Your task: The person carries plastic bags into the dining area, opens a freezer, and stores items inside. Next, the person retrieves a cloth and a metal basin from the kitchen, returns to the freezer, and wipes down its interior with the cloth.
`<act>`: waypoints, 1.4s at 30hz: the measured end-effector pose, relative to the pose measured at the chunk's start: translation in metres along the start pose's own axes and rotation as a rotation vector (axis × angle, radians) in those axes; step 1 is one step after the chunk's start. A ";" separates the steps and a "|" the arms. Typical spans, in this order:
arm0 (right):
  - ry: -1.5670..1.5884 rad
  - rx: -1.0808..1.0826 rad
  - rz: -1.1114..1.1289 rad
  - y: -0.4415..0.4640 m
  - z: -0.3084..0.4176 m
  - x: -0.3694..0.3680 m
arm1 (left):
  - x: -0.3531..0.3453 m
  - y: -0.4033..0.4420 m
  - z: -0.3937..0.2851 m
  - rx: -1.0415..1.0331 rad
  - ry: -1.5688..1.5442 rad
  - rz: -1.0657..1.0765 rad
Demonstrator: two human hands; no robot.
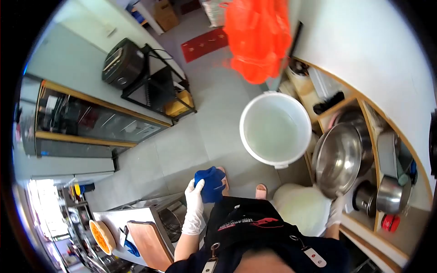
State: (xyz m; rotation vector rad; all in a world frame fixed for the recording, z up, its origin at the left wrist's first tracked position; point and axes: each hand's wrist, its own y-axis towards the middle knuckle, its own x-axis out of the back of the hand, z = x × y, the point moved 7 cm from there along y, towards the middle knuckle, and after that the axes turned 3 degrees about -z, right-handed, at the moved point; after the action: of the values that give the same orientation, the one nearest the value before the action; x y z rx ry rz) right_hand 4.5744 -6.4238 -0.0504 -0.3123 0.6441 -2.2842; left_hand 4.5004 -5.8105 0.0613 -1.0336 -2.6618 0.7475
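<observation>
My left hand (195,202), in a white glove, is closed around a bunched dark blue cloth (210,184). On the right, a large stainless steel basin (337,159) stands tilted on its side in front of the open shelves. My gloved right hand (336,210) is at the basin's lower rim and appears to grip it, though most of its fingers are hidden. Below the basin is a white tub (300,207) with pale cloudy liquid, partly covered by my apron and arm. A white bucket (275,129) holding similar cloudy liquid stands on the floor ahead.
Wooden shelves (359,98) with pots, including a steel pot (392,193), line the right side. Orange-red plastic bags (258,38) hang ahead. At lower left a counter carries a cutting board (149,245) and an orange-filled bowl (102,236). A black rack (159,82) holds an appliance.
</observation>
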 end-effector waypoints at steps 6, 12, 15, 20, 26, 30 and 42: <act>-0.391 0.226 0.200 -0.084 -0.067 -0.157 | 0.000 0.075 -0.106 -0.170 -0.031 0.169; -0.579 0.171 0.373 -0.194 -0.115 -0.388 | -0.018 0.152 -0.201 -0.150 -0.030 0.526; -0.390 0.059 0.476 -0.225 -0.133 -0.484 | -0.024 0.229 -0.208 -0.396 0.280 0.515; -0.512 0.068 0.565 -0.246 -0.107 -0.618 | -0.029 0.377 -0.200 -0.473 0.383 0.279; -0.422 0.051 0.629 -0.186 -0.095 -0.782 | -0.115 0.474 -0.301 -0.524 0.128 0.304; -0.340 0.142 0.654 -0.134 -0.066 -0.906 | -0.192 0.548 -0.386 -0.399 0.027 0.353; -0.421 0.240 0.541 -0.037 0.049 -1.212 | -0.227 0.906 -0.486 -0.507 0.489 -0.259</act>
State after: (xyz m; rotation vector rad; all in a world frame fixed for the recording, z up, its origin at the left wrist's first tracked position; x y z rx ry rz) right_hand 5.4245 -5.5586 -0.0294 -0.4266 0.1982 -1.6818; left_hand 5.3599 -5.2046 0.0084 -0.8030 -2.5045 -0.2267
